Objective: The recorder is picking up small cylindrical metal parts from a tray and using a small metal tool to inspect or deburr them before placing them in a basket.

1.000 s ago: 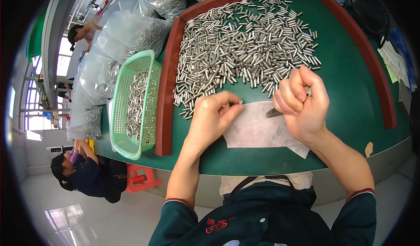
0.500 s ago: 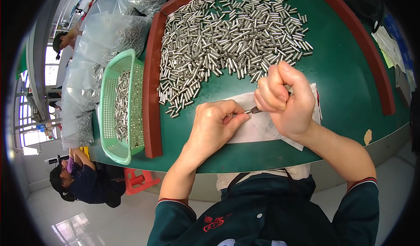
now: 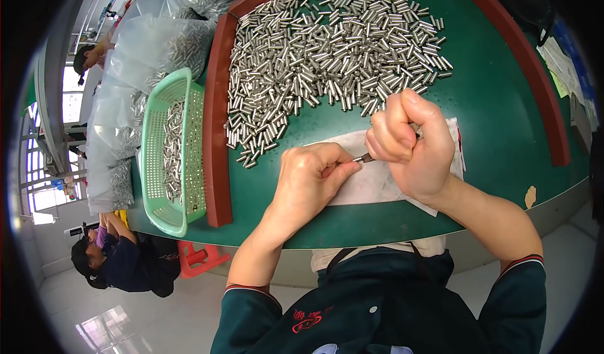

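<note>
My left hand point(image 3: 307, 181) pinches a small silvery metal pin point(image 3: 358, 160) between thumb and forefinger, most of it hidden by the fingers. Closed in a fist, my right hand point(image 3: 415, 146) grips a slim tool with a dark tip point(image 3: 367, 157); the rest of the tool is inside the fist. That tip meets the pin's exposed end, or lies right beside it. Under both hands a whitish cloth point(image 3: 371, 189) is spread on the green tabletop point(image 3: 497, 134). Beyond them lies a wide heap of short metal pins point(image 3: 333, 58).
Dark red rails point(image 3: 218, 134) border the heap. To the left stands a pale green perforated basket point(image 3: 196, 171) with pins inside, beside clear plastic bags point(image 3: 160, 45) of pins. A red stool point(image 3: 200, 259) and two other people are further left. Papers point(image 3: 560, 64) lie far right.
</note>
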The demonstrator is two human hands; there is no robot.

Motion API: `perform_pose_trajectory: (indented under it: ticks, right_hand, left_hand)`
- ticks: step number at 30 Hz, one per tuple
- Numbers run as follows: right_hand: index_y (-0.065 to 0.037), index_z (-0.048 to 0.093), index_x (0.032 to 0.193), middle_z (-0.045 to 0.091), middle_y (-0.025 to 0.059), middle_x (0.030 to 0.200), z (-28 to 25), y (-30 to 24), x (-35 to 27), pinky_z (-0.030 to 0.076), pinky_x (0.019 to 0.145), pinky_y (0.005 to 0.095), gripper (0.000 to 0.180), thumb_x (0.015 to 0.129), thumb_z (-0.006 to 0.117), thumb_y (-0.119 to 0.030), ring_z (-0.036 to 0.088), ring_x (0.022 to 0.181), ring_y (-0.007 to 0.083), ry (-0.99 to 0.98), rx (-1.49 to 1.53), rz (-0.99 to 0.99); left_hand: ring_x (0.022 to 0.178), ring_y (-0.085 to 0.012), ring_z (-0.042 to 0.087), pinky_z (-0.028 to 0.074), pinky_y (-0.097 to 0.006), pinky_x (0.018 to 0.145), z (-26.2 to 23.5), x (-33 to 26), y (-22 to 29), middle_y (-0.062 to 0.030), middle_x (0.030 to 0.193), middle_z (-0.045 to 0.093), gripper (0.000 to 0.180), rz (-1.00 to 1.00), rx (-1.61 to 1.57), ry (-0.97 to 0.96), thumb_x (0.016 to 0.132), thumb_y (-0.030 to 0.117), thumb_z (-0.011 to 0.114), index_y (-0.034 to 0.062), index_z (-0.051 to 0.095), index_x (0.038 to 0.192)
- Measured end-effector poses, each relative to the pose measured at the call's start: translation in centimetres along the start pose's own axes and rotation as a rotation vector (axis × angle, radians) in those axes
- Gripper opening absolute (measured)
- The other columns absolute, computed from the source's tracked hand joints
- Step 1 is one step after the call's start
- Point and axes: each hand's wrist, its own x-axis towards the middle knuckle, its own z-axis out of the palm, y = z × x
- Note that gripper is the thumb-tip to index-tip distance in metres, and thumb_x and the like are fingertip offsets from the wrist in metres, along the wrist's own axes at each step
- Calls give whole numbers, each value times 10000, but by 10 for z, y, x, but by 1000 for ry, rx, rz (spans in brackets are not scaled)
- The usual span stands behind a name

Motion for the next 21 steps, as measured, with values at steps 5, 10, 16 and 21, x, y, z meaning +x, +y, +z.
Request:
perform_pose_trajectory:
  ticks: [5, 10, 16, 21]
  right_hand:
    - [-130, 259, 514, 236, -39, 412, 4, 0, 1, 168, 396, 239, 407, 893, 265, -278, 144, 392, 75, -15, -38, -12]
    - [-92, 260, 516, 249, -35, 477, 11, 6, -5, 187, 408, 220, 369, 861, 346, -191, 215, 443, 48, -7, -156, -110]
    - [-119, 258, 498, 223, -28, 412, 13, 0, 1, 168, 395, 242, 408, 882, 299, -250, 161, 392, 79, 46, -103, -43]
    - [-113, 258, 516, 230, -26, 407, 5, -10, 3, 156, 386, 233, 384, 879, 295, -233, 152, 380, 68, 45, 119, -93]
  left_hand:
    - [402, -198, 437, 355, -304, 414, -1, 2, -3, -96, 484, 474, 104, -7, -23, -28, 656, 50, 674, 1, 582, 649]
    - [403, -207, 436, 354, -311, 415, -2, 4, -1, -98, 484, 470, 113, -14, -37, -54, 658, 47, 670, -3, 570, 639]
    - [405, -200, 437, 346, -308, 414, -1, 2, -1, -100, 473, 453, 112, 8, -46, 1, 667, 53, 665, -4, 571, 646]
    - [530, -39, 405, 326, -192, 461, -16, 1, -14, 9, 685, 529, 89, -243, -899, -61, 773, 93, 619, 49, 543, 783]
